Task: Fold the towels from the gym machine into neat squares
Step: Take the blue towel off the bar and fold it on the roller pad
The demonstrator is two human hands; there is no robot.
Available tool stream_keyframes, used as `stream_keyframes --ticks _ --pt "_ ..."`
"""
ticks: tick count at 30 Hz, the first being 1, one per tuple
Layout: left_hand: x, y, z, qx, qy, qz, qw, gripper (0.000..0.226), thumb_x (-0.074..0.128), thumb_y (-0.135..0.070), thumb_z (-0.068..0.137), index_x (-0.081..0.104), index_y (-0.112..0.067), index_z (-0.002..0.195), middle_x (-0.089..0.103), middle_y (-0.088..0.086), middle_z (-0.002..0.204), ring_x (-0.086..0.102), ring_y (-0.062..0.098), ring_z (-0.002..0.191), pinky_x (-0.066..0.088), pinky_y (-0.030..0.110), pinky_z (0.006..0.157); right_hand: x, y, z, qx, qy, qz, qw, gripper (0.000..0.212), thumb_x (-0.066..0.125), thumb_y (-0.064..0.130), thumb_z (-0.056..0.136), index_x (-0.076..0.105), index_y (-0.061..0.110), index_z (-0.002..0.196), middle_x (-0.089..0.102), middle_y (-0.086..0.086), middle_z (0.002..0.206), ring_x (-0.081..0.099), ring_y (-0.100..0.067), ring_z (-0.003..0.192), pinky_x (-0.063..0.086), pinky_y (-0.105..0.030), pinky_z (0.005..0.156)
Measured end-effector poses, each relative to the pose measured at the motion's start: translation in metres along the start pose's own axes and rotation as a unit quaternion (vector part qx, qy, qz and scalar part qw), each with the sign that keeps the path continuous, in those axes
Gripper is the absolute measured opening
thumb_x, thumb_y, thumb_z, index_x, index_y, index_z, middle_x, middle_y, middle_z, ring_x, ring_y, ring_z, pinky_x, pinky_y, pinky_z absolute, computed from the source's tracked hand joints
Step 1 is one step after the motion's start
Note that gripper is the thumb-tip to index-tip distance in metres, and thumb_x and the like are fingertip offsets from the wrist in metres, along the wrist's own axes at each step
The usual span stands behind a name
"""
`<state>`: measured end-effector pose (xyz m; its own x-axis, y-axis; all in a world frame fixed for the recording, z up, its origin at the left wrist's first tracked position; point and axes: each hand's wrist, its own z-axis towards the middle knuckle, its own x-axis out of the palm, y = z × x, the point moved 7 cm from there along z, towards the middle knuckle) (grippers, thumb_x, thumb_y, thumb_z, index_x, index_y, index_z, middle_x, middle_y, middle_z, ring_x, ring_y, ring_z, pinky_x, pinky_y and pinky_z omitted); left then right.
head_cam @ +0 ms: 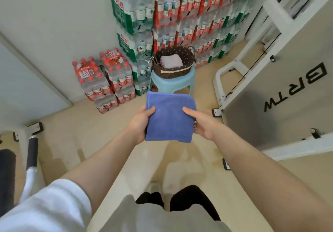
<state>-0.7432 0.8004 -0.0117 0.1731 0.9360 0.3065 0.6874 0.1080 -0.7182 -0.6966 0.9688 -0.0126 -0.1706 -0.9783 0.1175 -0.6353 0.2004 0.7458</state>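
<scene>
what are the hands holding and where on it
Both hands hold the folded blue towel: left hand on its left edge, right hand on its right edge, thumbs on top.

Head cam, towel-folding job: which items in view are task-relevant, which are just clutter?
Job:
- blue terry towel, folded into a square, held by left hand and right hand
- dark woven wicker basket holding a pale folded towel
- light blue plastic stool under the basket

Lying about:
- shrink-wrapped packs of water bottles
- white gym machine frame
</scene>
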Motion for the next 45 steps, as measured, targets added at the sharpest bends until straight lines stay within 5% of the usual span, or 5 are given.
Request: stream_keyframes --ticks 14,21,34,40,45 --pt "0.056 -0.138 0.261 0.12 -0.083 0.063 0.987 0.03 0.038 -0.008 0.098 0.062 -0.024 0.089 0.062 -0.002 0.103 0.059 0.022 0.093 0.051 0.033 0.076 -0.09 0.18 0.264 -0.092 -0.002 -0.052 0.994 0.059 0.052 0.009 0.094 0.023 0.026 0.143 0.05 -0.003 0.126 0.054 -0.025 0.113 0.048 -0.037 0.09" --pt "0.08 -0.166 0.412 0.056 -0.058 0.262 0.962 0.055 0.066 -0.017 0.085 0.044 -0.021 0.135 0.044 0.001 0.135 0.046 0.016 0.118 0.038 0.029 0.099 -0.14 0.245 0.406 -0.09 0.031 -0.222 0.97 0.046 0.052 0.001 0.09 0.042 0.02 0.131 0.04 0.0 0.135 0.045 -0.02 0.12 0.043 -0.032 0.097" --pt "0.041 -0.149 0.61 0.088 -0.066 0.29 0.951 0.075 0.059 -0.001 0.087 0.02 -0.026 0.146 0.006 -0.007 0.153 0.014 0.004 0.137 0.019 0.01 0.101 -0.154 0.217 0.615 -0.027 0.103 -0.368 0.924 0.096 0.068 0.01 0.082 0.004 0.03 0.15 0.012 0.005 0.157 0.022 -0.016 0.141 0.029 -0.034 0.111" --pt "0.019 -0.092 0.646 -0.073 -0.2 0.098 0.972 0.092 0.056 -0.001 0.084 -0.004 -0.026 0.149 0.017 -0.001 0.155 0.024 0.022 0.14 0.029 0.027 0.107 -0.188 0.194 0.653 0.079 -0.019 -0.312 0.947 0.089 0.058 -0.005 0.081 0.013 0.032 0.148 0.021 -0.002 0.154 0.04 -0.024 0.129 0.042 -0.037 0.099" --pt "0.011 -0.073 0.653 -0.192 -0.267 0.069 0.942 0.062 0.052 -0.04 0.091 0.029 -0.016 0.143 0.039 0.007 0.143 0.043 0.031 0.126 0.034 0.038 0.106 -0.184 0.16 0.655 0.221 -0.028 -0.181 0.958 0.08 0.048 0.0 0.076 0.021 0.025 0.147 0.045 -0.005 0.139 0.048 -0.028 0.116 0.044 -0.038 0.088"
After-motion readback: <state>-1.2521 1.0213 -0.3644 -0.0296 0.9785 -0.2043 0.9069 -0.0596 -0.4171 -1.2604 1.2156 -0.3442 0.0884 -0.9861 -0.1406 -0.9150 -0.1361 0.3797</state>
